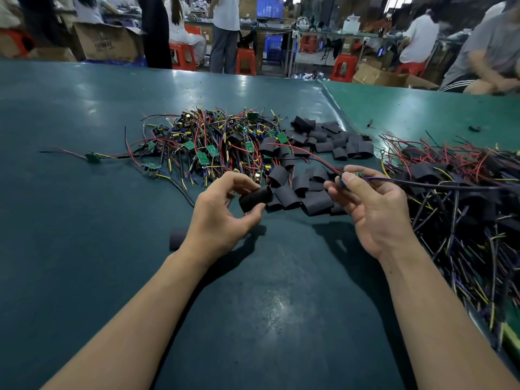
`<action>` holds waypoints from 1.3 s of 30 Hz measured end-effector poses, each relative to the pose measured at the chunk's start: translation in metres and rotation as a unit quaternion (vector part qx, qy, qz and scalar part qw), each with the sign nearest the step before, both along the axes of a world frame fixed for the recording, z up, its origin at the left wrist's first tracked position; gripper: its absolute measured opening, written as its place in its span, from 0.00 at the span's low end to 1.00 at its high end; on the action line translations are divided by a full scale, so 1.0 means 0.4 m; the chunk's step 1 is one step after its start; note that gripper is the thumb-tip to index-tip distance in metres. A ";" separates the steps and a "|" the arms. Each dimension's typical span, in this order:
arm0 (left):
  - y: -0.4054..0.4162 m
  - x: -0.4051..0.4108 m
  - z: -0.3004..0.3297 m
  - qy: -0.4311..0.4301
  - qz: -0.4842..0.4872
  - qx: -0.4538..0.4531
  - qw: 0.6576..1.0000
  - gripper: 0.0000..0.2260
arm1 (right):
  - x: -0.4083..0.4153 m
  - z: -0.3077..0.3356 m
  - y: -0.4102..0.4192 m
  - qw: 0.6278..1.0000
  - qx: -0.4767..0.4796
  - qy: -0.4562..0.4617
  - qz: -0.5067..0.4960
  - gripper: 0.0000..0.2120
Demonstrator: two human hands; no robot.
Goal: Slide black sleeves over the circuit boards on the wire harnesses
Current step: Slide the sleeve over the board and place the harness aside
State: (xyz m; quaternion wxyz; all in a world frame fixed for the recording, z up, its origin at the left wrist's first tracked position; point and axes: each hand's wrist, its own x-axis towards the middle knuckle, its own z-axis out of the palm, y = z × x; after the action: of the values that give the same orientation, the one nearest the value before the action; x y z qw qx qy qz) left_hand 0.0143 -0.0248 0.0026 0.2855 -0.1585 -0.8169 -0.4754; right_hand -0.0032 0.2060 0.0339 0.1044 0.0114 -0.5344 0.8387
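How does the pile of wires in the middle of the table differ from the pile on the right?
The middle pile shows bare green circuit boards among its wires; in the right pile black sleeves show instead and no bare boards are plain. The middle pile lies beyond the left hand; the right pile runs beside the right hand toward the table edge. Both hold red, yellow and dark wires.

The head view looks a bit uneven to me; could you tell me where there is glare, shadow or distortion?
Head view: glare patches on the table, near and far; both hands cast dark shadows on the mat beneath them; wide-angle bending curves the far table edge; the left hand with its sleeve and the right hand are sharp, the background people softer.
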 end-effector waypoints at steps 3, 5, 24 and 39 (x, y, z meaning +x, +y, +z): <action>0.001 -0.001 -0.002 0.020 0.023 0.024 0.999 0.14 | 0.002 0.000 -0.003 1.000 -0.006 -0.007 0.010 0.06; -0.001 -0.002 0.000 0.033 0.037 0.041 0.998 0.14 | 0.002 0.003 -0.002 1.000 -0.019 -0.010 0.007 0.08; -0.005 -0.006 -0.007 0.013 -0.019 0.008 1.000 0.16 | -0.002 0.010 0.012 0.996 -0.086 -0.009 -0.013 0.09; 0.004 -0.001 -0.004 0.007 -0.021 -0.008 1.000 0.17 | 0.006 0.011 -0.032 0.992 -0.116 0.014 -0.040 0.09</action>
State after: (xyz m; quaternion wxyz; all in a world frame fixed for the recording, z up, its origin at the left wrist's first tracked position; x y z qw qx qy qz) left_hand 0.0139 -0.0233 0.0012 0.2799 -0.1810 -0.8151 -0.4738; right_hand -0.0008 0.1933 0.0383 0.1462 -0.0100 -0.4322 0.8898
